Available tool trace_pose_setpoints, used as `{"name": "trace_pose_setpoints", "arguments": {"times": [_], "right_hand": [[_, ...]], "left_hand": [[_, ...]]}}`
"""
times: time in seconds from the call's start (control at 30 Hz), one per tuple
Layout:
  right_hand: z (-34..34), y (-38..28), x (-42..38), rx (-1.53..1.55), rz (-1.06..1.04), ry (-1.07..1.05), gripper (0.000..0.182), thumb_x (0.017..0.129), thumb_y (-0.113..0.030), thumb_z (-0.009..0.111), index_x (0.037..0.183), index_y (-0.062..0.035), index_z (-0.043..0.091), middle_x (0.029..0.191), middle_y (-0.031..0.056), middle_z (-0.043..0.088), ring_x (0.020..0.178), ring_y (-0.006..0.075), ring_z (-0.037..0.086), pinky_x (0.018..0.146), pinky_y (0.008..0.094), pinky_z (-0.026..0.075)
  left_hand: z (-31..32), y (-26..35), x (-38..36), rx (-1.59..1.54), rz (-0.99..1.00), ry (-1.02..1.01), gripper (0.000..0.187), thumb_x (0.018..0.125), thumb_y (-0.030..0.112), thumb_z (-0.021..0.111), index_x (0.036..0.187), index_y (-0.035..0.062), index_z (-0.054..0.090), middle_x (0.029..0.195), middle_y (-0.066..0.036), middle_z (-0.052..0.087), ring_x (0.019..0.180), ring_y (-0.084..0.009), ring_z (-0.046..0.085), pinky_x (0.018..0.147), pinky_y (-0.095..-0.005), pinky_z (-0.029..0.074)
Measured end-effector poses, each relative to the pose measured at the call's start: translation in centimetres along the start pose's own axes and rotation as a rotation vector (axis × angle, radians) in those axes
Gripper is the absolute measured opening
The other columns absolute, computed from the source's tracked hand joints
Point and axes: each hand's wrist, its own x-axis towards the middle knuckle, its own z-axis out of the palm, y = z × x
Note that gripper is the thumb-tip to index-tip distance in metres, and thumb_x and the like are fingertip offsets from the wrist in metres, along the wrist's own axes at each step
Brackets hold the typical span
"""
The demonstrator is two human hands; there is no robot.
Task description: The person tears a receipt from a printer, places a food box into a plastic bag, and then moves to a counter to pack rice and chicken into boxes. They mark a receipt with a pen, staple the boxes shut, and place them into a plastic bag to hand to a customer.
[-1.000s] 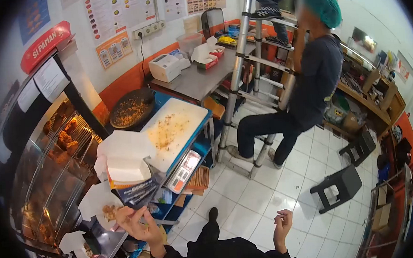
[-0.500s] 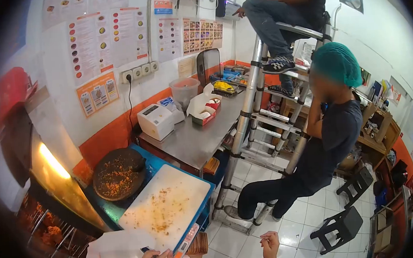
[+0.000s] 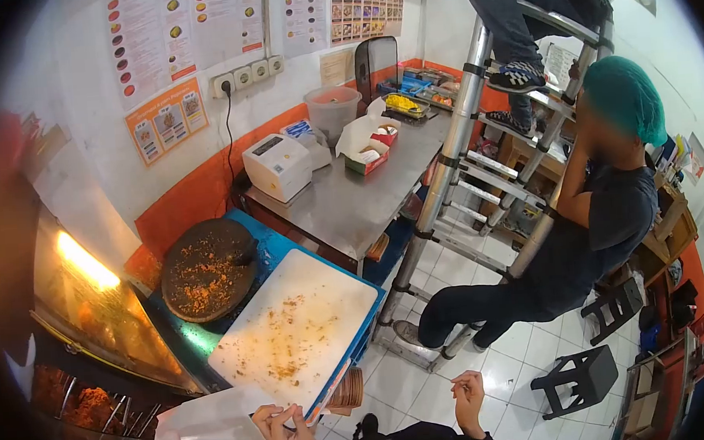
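My left hand (image 3: 289,435) is at the bottom edge, beside the near corner of a white cutting board (image 3: 336,285) strewn with orange-brown crumbs. Its fingers are bent and apart, and I see nothing in them. White paper or an open carton (image 3: 220,434) lies just left of that hand. My right hand (image 3: 469,398) hovers apart from everything, over the tiled floor, fingers loosely curled and holding nothing visible. Beyond the board is a dark stone mortar (image 3: 210,269) with orange crumbs in it.
A lit glass cabinet (image 3: 104,316) with fried food stands left. A steel table (image 3: 344,220) carries a label printer (image 3: 278,168) and open food boxes (image 3: 368,148). One person sits on a ladder (image 3: 454,153); another in a green hair net (image 3: 623,98) leans there. Stools (image 3: 579,379) stand right.
My view has tilted down and turned slightly left. My left hand has its fingers more apart; the dark item beside them no longer shows. The cabinet's front glass sits lower.
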Motion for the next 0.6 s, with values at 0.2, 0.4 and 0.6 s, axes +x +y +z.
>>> {"name": "trace_pose_setpoints", "arguments": {"times": [0.2, 0.4, 0.6], "right_hand": [[-0.1, 0.4, -0.4, -0.011, 0.001, 0.033, 0.013, 0.074, 0.009, 0.045, 0.075, -0.0001, 0.053, 0.09, 0.0072, 0.04, 0.071, 0.0123, 0.046, 0.059, 0.0214, 0.043], [-1.7, 0.5, -0.9, -0.07, 0.001, 0.064, 0.013, 0.072, 0.009, 0.045, 0.075, 0.0, 0.053, 0.088, 0.0068, 0.041, 0.068, 0.0109, 0.046, 0.057, 0.0202, 0.041], [-3.2, 0.7, -1.1, -0.084, -0.019, 0.103, 0.01, 0.072, 0.006, 0.051, 0.078, -0.0018, 0.055, 0.085, 0.0049, 0.045, 0.066, 0.0086, 0.047, 0.055, 0.0189, 0.04]], "left_hand": [[0.0, -0.6, 0.3, -0.019, 0.033, 0.008, 0.012, 0.064, -0.005, 0.06, 0.07, 0.0014, 0.051, 0.085, -0.009, 0.039, 0.081, -0.0204, 0.039, 0.074, -0.0315, 0.034], [1.0, -0.7, -0.6, 0.001, 0.031, -0.058, 0.01, 0.066, -0.002, 0.06, 0.071, 0.0003, 0.052, 0.084, -0.009, 0.041, 0.08, -0.0206, 0.041, 0.072, -0.0306, 0.035], [4.4, 0.2, -2.9, -0.148, -0.011, -0.197, 0.006, 0.073, 0.002, 0.058, 0.069, 0.001, 0.053, 0.073, -0.011, 0.048, 0.07, -0.0206, 0.048, 0.061, -0.0297, 0.037]]}}
